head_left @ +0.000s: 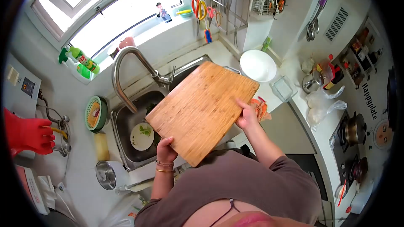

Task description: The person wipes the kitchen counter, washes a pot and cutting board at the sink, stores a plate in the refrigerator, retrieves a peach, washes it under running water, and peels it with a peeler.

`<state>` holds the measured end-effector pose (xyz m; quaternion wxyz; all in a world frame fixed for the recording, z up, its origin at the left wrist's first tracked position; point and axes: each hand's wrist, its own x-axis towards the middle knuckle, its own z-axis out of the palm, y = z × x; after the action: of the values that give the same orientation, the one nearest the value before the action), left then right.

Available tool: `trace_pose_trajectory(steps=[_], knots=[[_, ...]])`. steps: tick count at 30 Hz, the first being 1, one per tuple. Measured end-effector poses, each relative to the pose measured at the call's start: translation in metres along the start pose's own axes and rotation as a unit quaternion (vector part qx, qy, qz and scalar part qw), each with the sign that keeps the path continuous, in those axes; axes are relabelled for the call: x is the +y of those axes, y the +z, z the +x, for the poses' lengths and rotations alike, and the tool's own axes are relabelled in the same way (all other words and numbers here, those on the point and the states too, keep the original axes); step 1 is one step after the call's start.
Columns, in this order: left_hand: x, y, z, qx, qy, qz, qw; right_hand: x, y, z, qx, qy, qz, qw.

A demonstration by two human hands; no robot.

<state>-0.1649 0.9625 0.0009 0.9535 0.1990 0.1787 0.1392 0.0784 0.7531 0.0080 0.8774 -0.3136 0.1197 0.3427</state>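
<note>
A rectangular wooden cutting board [204,109] is held up and tilted in front of my body, over the right part of the sink. My left hand [166,150] grips its lower left edge, the thumb lying on top. On the right edge my right hand [246,115] is closed round the board, thumb on the upper face and the other fingers hidden beneath. Behind the board's left side lies the steel sink [126,122], with a white plate [142,136] bearing green leaves in its basin. An orange-red item [261,108] shows just beyond my right hand.
A curved faucet [122,73] rises over the sink. White bowl [258,66] and glass dish [284,88] stand on the right counter. A green basket [96,113] sits left of the sink, near a metal pot [106,175]. A stove [343,147] is at far right; red gloves [31,132] hang left.
</note>
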Motion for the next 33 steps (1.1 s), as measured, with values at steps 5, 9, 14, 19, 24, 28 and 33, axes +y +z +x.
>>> trace_pose_trajectory(steps=[5, 9, 14, 19, 24, 28, 33], knots=[[0.005, 0.012, 0.009, -0.113, 0.012, 0.032, 0.993, -0.035, 0.068, -0.031, -0.085, -0.172, -0.08, 0.978], [0.003, 0.066, 0.048, -0.125, -0.025, -0.008, 0.992, -0.103, 0.13, -0.061, -0.125, -0.36, -0.156, 0.911], [0.017, 0.085, 0.067, -0.114, -0.039, 0.152, 0.981, -0.211, 0.212, -0.085, -0.161, -0.62, -0.138, 0.756], [0.011, 0.0, 0.065, 0.078, -0.032, 0.084, 0.993, -0.285, 0.298, -0.094, -0.242, -0.677, -0.123, 0.685], [0.002, -0.085, 0.045, 0.255, -0.028, -0.043, 0.966, -0.319, 0.342, -0.026, -0.228, -0.713, -0.149, 0.646], [-0.01, -0.067, 0.019, 0.319, 0.042, -0.056, 0.945, -0.311, 0.355, 0.034, -0.25, -0.691, -0.149, 0.661], [-0.027, -0.103, 0.001, 0.342, 0.063, -0.113, 0.931, -0.29, 0.344, 0.094, -0.26, -0.643, -0.205, 0.691]])
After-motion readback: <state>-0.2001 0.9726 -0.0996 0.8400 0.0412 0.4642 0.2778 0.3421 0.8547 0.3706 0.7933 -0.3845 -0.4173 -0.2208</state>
